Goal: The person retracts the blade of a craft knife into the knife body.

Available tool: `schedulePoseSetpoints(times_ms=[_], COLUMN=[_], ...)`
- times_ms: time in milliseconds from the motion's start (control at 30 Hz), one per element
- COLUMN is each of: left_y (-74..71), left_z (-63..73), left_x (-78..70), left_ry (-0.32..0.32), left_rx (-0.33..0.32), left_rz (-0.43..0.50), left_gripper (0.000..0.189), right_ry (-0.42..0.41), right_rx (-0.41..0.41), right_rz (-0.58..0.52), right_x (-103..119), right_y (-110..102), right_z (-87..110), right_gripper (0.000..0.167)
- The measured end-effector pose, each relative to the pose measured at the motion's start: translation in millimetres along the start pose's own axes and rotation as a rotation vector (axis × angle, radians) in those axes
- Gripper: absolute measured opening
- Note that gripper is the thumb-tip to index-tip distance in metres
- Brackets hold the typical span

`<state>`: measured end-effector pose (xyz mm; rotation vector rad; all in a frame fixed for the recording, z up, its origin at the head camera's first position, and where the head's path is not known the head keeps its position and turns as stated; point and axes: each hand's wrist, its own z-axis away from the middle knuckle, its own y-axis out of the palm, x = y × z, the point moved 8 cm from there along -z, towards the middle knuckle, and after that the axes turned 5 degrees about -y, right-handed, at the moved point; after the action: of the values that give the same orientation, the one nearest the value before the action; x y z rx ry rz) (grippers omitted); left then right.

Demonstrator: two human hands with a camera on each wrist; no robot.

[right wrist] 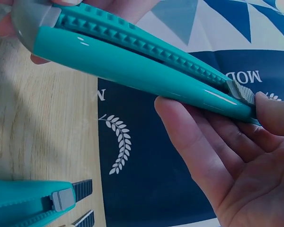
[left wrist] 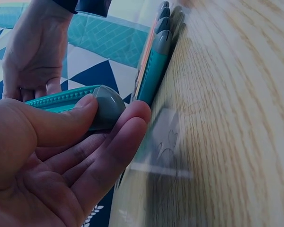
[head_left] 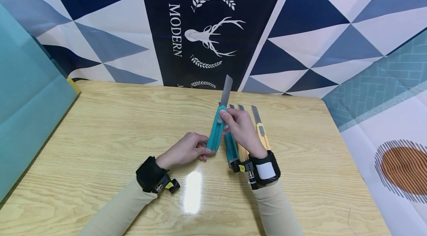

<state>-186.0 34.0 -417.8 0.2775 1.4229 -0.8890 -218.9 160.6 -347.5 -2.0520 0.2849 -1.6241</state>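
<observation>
A teal box cutter (head_left: 217, 128) with a grey end cap is held up between both hands, its long blade (head_left: 227, 89) extended and pointing away from me. My left hand (head_left: 186, 149) pinches the end cap (left wrist: 110, 109) between thumb and fingers. Farther up the handle, my right hand (head_left: 243, 130) grips the cutter near its grey slider (right wrist: 240, 91), the thumb touching the slider. Beneath the right hand and wrist lie another teal box cutter (head_left: 231, 148) and a yellow one (head_left: 242, 151), partly hidden. One more yellow box cutter (head_left: 262, 137) lies just right of that hand, blade out.
The lying cutters form a row on the wooden table (head_left: 133, 117), their blades toward the far edge. Behind it hangs a patterned cloth (head_left: 283, 24) with a deer print. A light-blue panel (head_left: 30, 98) stands along the left side.
</observation>
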Motion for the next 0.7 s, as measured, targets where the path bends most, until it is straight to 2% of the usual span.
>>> schedulePoseSetpoints(times_ms=[300, 700], left_y=[1.3, -12.6], left_z=[0.8, 3.4], left_x=[1.2, -3.4], left_ry=[-0.002, 0.015], left_rx=[0.022, -0.078], left_rz=[0.033, 0.013], left_gripper=[0.014, 0.013], right_ry=[0.021, 0.019], right_rx=[-0.014, -0.125], right_rz=[-0.014, -0.064], right_x=[-2.3, -4.4], right_y=[-0.9, -6.6], right_z=[-0.6, -0.2], right_gripper=[0.032, 0.035])
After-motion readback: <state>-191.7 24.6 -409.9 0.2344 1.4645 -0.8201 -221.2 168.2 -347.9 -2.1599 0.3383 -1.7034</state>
